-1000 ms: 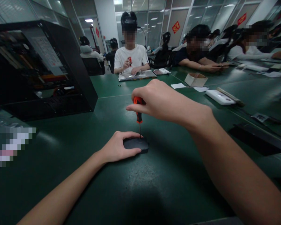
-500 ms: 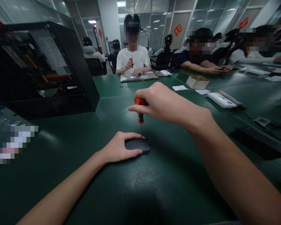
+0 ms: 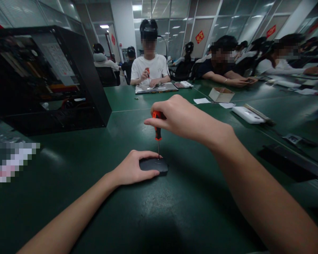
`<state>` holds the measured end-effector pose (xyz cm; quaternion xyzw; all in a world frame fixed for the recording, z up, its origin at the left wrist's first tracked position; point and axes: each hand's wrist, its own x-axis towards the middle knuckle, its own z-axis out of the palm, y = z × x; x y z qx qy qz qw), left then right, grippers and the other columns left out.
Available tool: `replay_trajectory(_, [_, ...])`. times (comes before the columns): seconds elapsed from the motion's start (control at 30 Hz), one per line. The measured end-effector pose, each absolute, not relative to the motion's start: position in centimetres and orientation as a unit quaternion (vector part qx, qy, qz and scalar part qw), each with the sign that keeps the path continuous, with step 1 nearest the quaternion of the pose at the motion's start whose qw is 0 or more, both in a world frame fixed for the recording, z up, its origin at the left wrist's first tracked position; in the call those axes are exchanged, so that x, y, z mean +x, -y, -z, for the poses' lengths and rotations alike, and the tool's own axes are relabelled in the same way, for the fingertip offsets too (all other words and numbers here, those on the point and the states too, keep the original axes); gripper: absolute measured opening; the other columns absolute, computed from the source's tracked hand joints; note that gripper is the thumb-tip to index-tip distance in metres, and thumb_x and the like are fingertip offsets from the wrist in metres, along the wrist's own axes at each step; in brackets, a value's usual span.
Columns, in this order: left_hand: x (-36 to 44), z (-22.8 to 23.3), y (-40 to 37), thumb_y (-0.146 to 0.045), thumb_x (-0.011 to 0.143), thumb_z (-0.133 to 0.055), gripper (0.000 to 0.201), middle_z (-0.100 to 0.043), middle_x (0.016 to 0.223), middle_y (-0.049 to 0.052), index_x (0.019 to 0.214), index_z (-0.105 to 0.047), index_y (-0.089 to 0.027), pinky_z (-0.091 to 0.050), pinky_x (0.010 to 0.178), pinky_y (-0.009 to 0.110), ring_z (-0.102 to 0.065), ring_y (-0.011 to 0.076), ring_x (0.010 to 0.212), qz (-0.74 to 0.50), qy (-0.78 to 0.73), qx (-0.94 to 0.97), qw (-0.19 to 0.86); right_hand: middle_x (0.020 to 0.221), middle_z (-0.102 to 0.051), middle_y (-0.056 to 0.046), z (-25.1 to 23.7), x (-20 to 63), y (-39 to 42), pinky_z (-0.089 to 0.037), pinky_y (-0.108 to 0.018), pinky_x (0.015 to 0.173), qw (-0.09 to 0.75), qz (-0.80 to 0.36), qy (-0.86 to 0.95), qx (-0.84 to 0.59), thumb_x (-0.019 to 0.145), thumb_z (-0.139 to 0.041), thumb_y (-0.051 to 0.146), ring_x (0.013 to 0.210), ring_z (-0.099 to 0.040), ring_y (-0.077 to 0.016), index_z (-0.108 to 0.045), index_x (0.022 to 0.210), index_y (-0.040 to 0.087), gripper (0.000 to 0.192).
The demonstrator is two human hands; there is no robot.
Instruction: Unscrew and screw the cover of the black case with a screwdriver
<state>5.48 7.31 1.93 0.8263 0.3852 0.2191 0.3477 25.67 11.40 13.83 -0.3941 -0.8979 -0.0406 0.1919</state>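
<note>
Only my right wrist (image 3: 224,135) has edged leftward, my right grip (image 3: 175,113) closed round an orange-and-black-handled screwdriver (image 3: 158,134), my left grip (image 3: 131,167) clasping a probably light, stiff, slippery dark-grey oblong block (image 3: 153,165) on the green counter (image 3: 122,218), best by its sides.

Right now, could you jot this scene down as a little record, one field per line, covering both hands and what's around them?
Left hand: holding a dark object by its left end, thumb on the near side
Right hand: gripping an orange-and-black screwdriver by its handle
Tool pose: roughly upright, tip down at the dark object; any screw is too small to make out
Surface: green table
Left side: black computer case, standing open
Across: person in a white shirt with a red-handled tool
Right side: pale open box, white device
</note>
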Motion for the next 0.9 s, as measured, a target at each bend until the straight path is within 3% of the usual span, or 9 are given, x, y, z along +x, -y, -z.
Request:
replay_trajectory(0.33, [5.01, -1.69, -7.71, -0.032, 0.081, -0.078, 0.046, -0.073, 0.124, 0.002, 0.126, -0.069, -0.025, -0.049, 0.100, 0.034, -0.069, 0.0245, 0.109, -0.200, -0.369, 0.826, 0.377, 0.072, -0.064, -0.005, -13.75, 25.60, -11.35, -0.030, -0.028, 0.066, 0.194, 0.042, 0.893, -0.403, 0.096, -0.062, 0.045, 0.067, -0.055, -0.0145, -0.071, 0.087, 0.013, 0.034])
replay_trajectory(0.9, [4.79, -2.12, -7.81, -0.028, 0.079, -0.075, 0.052, -0.072, 0.123, 0.003, 0.130, -0.067, -0.025, -0.050, 0.093, 0.033, -0.068, 0.0251, 0.106, -0.172, -0.359, 0.832, 0.386, 0.073, -0.064, -0.005, -13.94, 25.63, -11.29, -0.028, -0.028, 0.064, 0.193, 0.026, 0.895, -0.402, 0.097, -0.061, 0.044, 0.066, -0.052, -0.0135, -0.071, 0.088, 0.012, 0.035])
